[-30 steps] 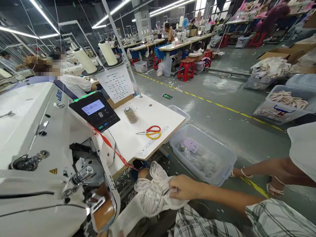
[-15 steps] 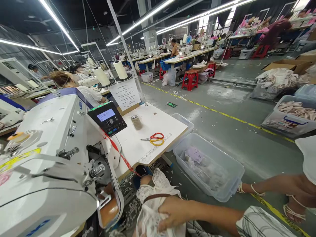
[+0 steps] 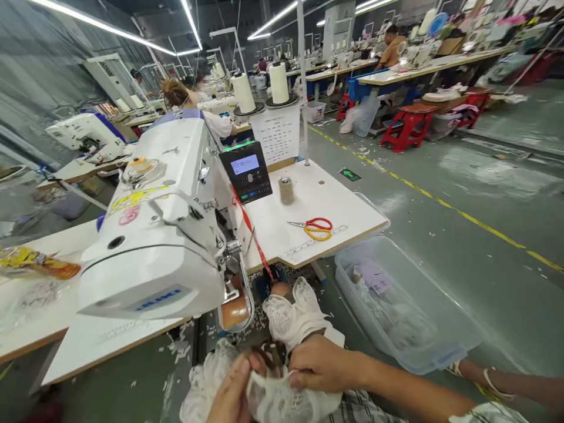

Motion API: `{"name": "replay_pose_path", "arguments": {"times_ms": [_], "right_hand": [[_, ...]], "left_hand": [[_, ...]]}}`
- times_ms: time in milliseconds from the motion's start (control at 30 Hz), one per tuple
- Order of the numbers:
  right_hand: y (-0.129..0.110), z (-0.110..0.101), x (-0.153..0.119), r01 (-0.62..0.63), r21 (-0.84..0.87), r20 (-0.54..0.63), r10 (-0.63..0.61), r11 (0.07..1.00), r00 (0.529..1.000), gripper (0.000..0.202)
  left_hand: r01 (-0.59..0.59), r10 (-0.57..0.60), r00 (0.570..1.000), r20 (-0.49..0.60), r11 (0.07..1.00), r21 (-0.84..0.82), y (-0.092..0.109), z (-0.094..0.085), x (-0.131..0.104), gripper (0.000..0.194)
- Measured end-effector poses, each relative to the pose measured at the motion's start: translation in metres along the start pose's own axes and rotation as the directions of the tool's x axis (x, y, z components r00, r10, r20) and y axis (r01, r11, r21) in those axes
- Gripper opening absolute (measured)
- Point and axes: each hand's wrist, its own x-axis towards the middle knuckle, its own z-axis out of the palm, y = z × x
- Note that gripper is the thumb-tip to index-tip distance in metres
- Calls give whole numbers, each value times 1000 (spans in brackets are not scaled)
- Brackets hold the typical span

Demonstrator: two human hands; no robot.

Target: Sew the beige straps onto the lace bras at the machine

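White lace garment (image 3: 293,311) lies bunched over my lap, below the sewing machine's arm. My left hand (image 3: 235,385) is at its lower left, fingers pinched on the edge of the lace. A dark brown band shows between my two hands; I cannot tell what it belongs to. My right hand (image 3: 319,361) is closed on the garment's right part. More white lace (image 3: 211,376) spreads out left of my left hand. The sewing machine (image 3: 163,252) stands ahead to the left, its needle area (image 3: 231,294) just above the lace.
On the white tabletop (image 3: 308,194) are scissors (image 3: 315,228) and a thread spool (image 3: 286,191). A control panel (image 3: 247,171) and two thread cones (image 3: 278,83) stand behind. A clear plastic bin (image 3: 396,317) with white pieces sits on the floor at right, near another person's foot (image 3: 489,376).
My left hand has come into view and taken hold of the lace. The view has swung left. My right hand has shifted its grip and now holds the garment's right part.
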Motion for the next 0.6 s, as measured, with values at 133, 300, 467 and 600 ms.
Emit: {"name": "replay_pose_path", "arguments": {"times_ms": [133,300,467,600], "right_hand": [[5,-6,2,-122,-52,7,123,991,992,46],[29,-17,5,-206,129,8,207,970,978,36],[48,-8,-4,-385,302,-168,446,872,879,35],[43,2,-16,-583,375,-344,692,721,635,31]], "left_hand": [[-153,111,979,-171,953,-260,39,-23,11,35],[-341,166,911,-377,818,-464,84,-72,11,24],[-458,182,843,-507,738,-495,100,-109,8,32],[-525,204,798,-568,698,-487,110,-134,5,43]]}}
